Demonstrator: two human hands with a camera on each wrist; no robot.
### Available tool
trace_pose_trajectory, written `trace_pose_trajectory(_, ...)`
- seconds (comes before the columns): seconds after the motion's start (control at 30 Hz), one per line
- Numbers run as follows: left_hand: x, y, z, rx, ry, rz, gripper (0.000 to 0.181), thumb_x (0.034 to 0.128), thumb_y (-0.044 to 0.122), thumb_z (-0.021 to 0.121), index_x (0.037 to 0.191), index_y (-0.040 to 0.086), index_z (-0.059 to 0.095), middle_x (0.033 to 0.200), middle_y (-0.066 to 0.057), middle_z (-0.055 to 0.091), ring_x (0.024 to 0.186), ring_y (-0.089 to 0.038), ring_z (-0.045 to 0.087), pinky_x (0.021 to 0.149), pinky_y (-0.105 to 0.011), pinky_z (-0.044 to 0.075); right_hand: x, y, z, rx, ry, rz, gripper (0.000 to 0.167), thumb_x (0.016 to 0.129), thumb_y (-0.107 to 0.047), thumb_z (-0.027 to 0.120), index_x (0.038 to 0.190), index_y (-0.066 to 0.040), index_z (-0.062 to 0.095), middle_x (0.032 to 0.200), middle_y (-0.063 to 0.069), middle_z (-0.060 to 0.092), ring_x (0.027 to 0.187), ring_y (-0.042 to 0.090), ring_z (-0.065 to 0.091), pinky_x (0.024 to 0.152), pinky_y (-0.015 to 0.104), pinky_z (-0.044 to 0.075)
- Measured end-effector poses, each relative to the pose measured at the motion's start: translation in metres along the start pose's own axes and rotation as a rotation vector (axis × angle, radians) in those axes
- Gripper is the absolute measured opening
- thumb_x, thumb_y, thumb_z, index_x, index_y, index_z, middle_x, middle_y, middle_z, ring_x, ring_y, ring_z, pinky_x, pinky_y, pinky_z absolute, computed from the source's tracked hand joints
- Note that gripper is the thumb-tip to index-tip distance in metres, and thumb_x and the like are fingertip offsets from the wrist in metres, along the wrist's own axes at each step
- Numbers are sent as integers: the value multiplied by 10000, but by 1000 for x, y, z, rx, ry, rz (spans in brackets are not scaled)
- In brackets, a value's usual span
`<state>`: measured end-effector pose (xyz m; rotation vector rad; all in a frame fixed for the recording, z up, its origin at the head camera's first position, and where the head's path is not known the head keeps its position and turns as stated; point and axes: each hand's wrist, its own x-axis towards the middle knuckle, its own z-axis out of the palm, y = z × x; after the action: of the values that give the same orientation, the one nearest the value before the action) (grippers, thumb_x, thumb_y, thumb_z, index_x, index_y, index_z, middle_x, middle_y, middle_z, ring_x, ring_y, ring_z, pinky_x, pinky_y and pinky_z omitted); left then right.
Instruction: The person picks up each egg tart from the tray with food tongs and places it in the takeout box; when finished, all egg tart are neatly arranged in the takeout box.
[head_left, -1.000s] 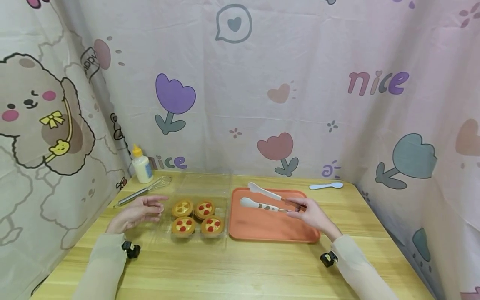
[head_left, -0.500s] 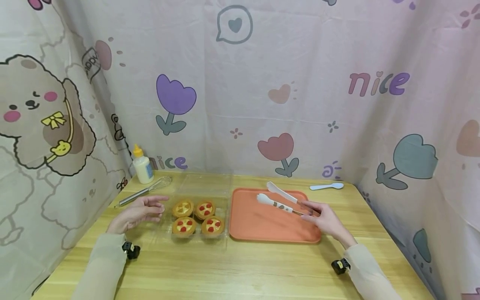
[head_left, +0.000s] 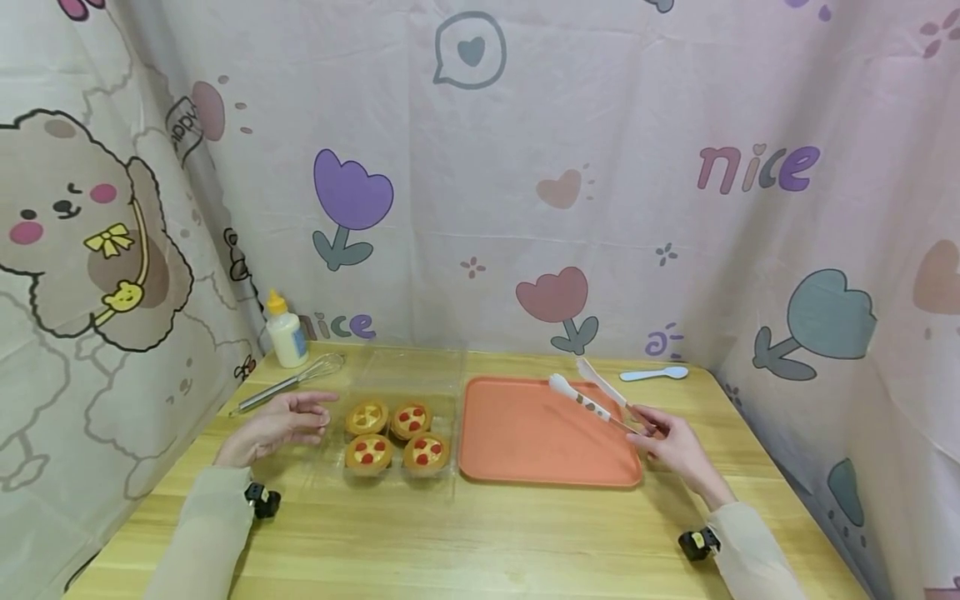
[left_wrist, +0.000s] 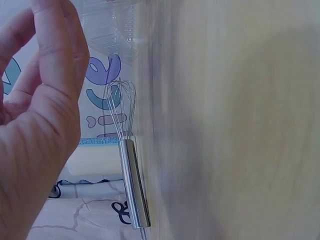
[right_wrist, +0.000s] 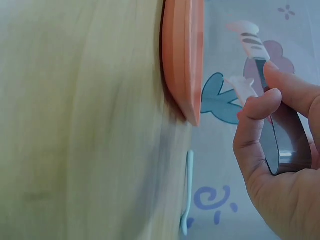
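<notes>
My right hand holds a pair of tongs by its bent metal end, at the right edge of the orange tray. The tongs' two white paw-shaped tips stand apart above the tray, pointing to the back left. In the right wrist view, thumb and fingers pinch the tongs' metal arms. My left hand, fingers loosely bent and holding nothing, hovers left of a clear plastic box. Inside the box sit several egg tarts, most topped with red pieces; its lid lies back, raised.
A whisk lies behind my left hand, near a white squeeze bottle with a yellow cap. A pale blue spoon lies at the back right of the wooden table. A printed curtain hangs behind.
My right hand has moved to the right and slightly toward me, carrying the tongs from the tray's middle to its right side. My left hand has stayed in place.
</notes>
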<state>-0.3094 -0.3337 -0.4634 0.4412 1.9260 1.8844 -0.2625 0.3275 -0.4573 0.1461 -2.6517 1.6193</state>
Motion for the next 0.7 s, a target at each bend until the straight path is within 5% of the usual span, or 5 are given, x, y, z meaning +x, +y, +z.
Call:
trace_pose_trajectory(0.3, 1, 1, 0, 25, 15, -7, 562, 964, 3, 565, 1452, -107, 310, 1069, -97, 681, 950, -200, 682, 858, -370, 607, -4, 10, -10, 103, 15, 17, 713, 895, -135, 721, 1484, 37, 358, 1483, 273, 408, 872, -17, 582, 583, 225, 548)
trace_pose_trajectory(0.47, 1, 1, 0, 27, 9, -4, 559, 967, 2, 561, 1453, -111, 308, 1067, -93, 673, 950, -195, 679, 855, -366, 608, -5, 17, -16, 90, 68, 45, 679, 900, -101, 706, 1475, 39, 374, 1449, 237, 474, 789, -11, 577, 610, 225, 567)
trace_pose_trajectory(0.63, 0, 0, 0, 37, 7, -1, 566, 965, 14, 572, 1455, -104, 313, 1066, -98, 669, 947, -202, 680, 861, -377, 606, -8, 20, -20, 77, 92, 42, 657, 904, -84, 695, 1466, 50, 383, 1326, 23, 590, 845, -30, 571, 630, 221, 569)
trace_pose_trajectory(0.7, -1, 0, 0, 36, 8, -1, 561, 966, 17, 573, 1455, -97, 322, 1066, -100, 672, 943, -203, 681, 857, -373, 607, -10, 22, -22, 74, 105, 45, 652, 903, -72, 694, 1460, 62, 384, 1290, 59, 595, 824, -20, 569, 618, 227, 568)
